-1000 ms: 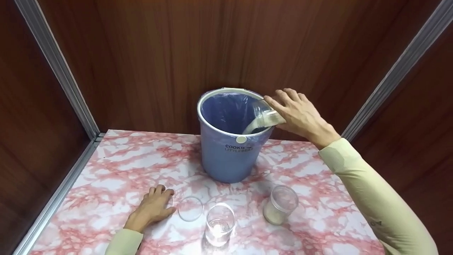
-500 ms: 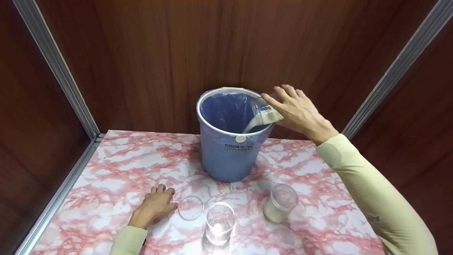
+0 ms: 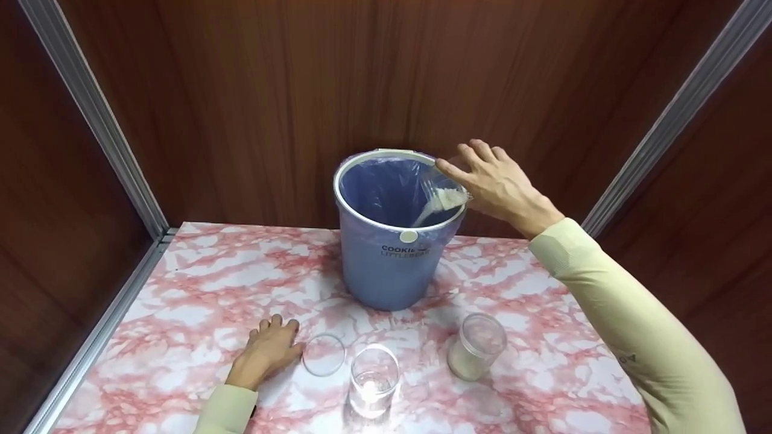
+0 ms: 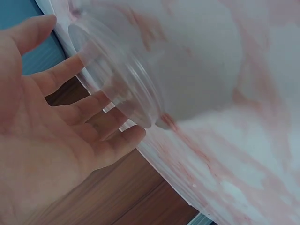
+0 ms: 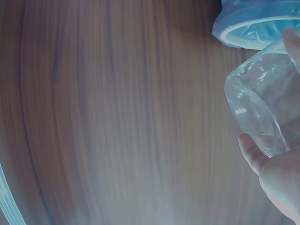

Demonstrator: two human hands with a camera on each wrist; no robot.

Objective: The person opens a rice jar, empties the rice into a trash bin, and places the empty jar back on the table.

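Note:
My right hand (image 3: pixel 497 184) grips a clear plastic jar (image 3: pixel 446 198), tilted mouth-down over the right rim of a blue bin (image 3: pixel 386 274) with a plastic liner. A stream of whitish grains runs from the jar into the bin; the right wrist view shows the jar's clear base (image 5: pixel 255 101). Low on the left, my left hand (image 3: pixel 268 349) stays near the tabletop, its fingers loosely bent. A clear round lid (image 4: pixel 126 70) lies at those fingertips in the left wrist view; whether they touch it I cannot tell.
Right of the left hand lies a clear round lid (image 3: pixel 324 354). A clear jar (image 3: pixel 375 383) with a bright glare stands at front centre, and a jar partly filled with grains (image 3: pixel 473 352) stands to its right. Brown wood panels (image 3: pixel 259 108) enclose the marbled table (image 3: pixel 229 274).
My right hand has shifted slightly left and up, and the jar in it holds fewer grains as they keep pouring. My left hand has moved slightly to the right.

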